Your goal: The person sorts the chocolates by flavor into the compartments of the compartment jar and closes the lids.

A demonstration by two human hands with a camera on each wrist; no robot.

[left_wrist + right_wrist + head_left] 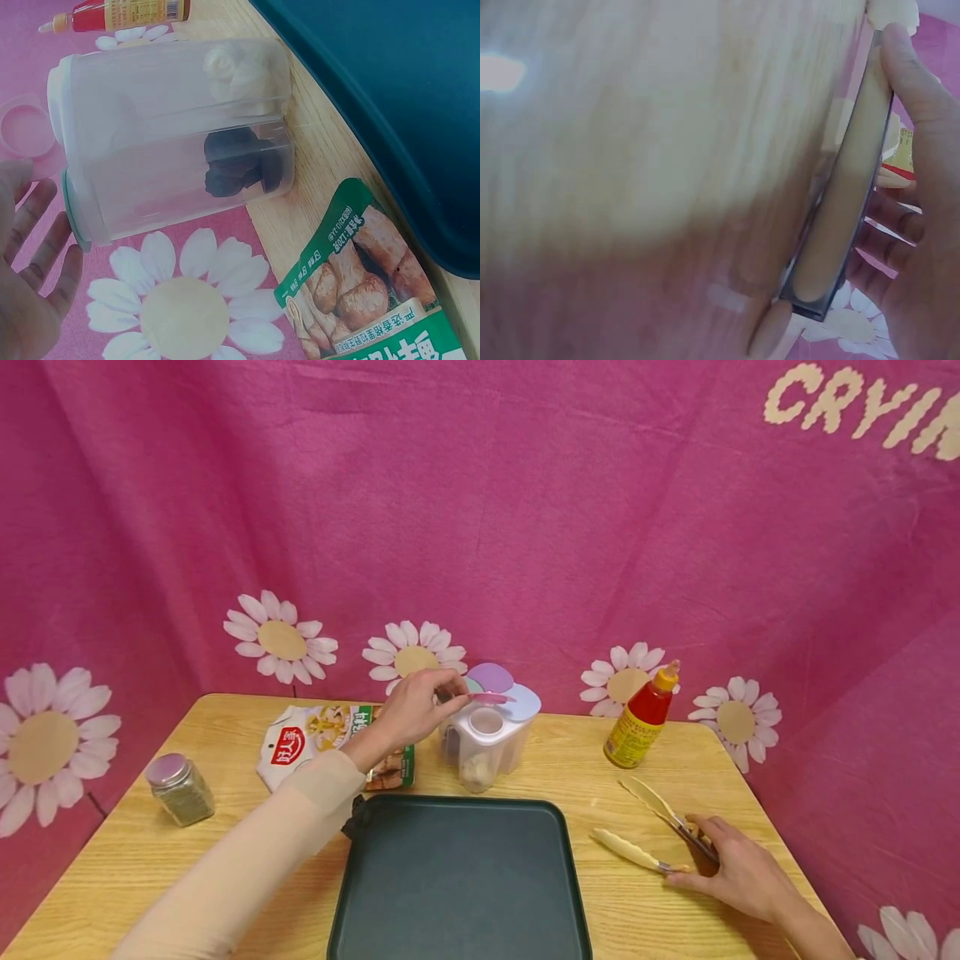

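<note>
A clear compartmented container (487, 743) stands at the back of the wooden table (585, 760), with pastel flip lids on top. My left hand (448, 692) reaches to it and pinches the pink lid (492, 697), which is lifted over an open compartment. The left wrist view shows the container (172, 135) with white and dark contents, the pink lid (26, 127) and my left hand (34, 262) beside it. My right hand (693, 862) lies on the table at the right and grips yellow tongs (648, 827) near their hinge. The right wrist view shows the tongs (840, 217) between thumb and fingers.
A dark green tray (457, 877) lies at the front centre. A printed food pouch (322, 739) sits behind its left corner, a small spice jar (180, 789) further left. A red sauce bottle (641, 718) stands at the back right. Pink flowered cloth surrounds the table.
</note>
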